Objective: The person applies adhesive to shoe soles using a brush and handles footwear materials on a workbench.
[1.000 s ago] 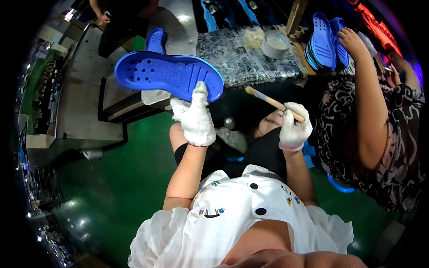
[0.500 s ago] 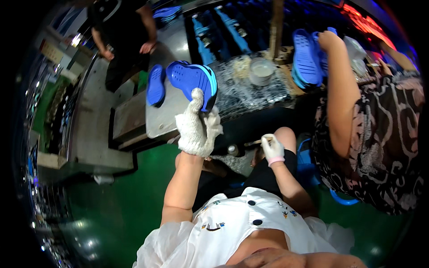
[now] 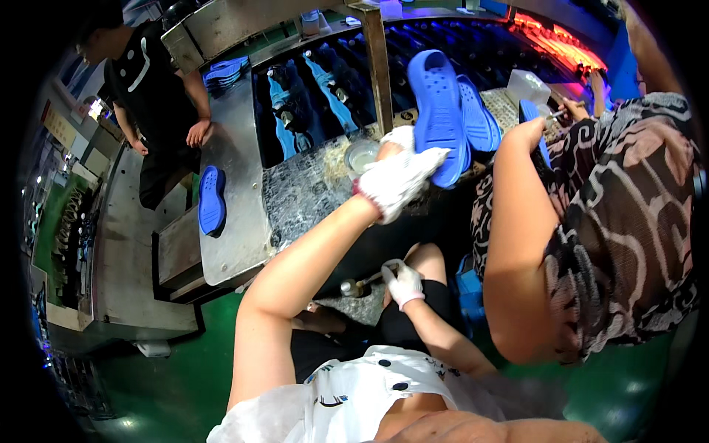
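Observation:
My left hand (image 3: 402, 177), in a white knitted glove, reaches across the bench. Its fingers close on the lower end of a blue shoe sole (image 3: 437, 111), which stands upright with rows of small holes in its upper part. Right beside it is a second blue sole (image 3: 478, 114). My right hand (image 3: 403, 284), in a thin pale glove, is low over my knees, closed round a thin stick-like tool (image 3: 371, 278) whose kind I cannot make out. By the tool's far end is a small round jar (image 3: 351, 287). A single blue sole (image 3: 211, 201) lies on the metal tray at left.
A clear tub (image 3: 362, 156) sits on the stained bench top (image 3: 299, 196). Behind are blue straps on a dark conveyor (image 3: 321, 81) and an upright post (image 3: 378, 74). A co-worker in a patterned top (image 3: 605, 244) works close at right; another person (image 3: 155, 96) stands at left.
My left hand has swung right with a sole, from above the metal tray to the soles near the co-worker. My view has turned right. My right hand keeps its grip low down.

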Tool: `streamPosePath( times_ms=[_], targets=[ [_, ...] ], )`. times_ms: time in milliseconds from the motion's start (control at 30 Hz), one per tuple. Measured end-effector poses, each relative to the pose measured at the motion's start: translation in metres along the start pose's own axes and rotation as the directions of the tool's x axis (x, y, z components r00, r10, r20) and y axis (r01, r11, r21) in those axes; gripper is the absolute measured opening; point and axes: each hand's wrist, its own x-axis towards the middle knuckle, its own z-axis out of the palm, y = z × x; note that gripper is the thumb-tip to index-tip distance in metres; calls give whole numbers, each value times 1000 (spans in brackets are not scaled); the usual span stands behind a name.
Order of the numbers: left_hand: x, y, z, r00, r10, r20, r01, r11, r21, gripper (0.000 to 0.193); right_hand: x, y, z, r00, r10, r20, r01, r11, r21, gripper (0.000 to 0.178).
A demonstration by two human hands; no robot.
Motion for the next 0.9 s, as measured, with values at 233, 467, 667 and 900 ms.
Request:
streamPosePath(
  times_ms=[233,467,667,900],
  targets=[
    [101,-25,39,962,-201,-182,254,904,344,43,-2,-3,1,998,49,34,-56,968,245,20],
    [2,-42,-57,658,753,-23,-515,472,716,27,12,-3,6,998,52,39,-54,997,61,21],
    [-69,-35,-194,792,593,-147,217,-48,975,38,20,49,20,997,42,67,-70,872,484,9],
    [-169,-43,-261,549,-88,-831,836,89,542,66,4,8,11,996,69,55,-81,964,253,5]
  ],
)
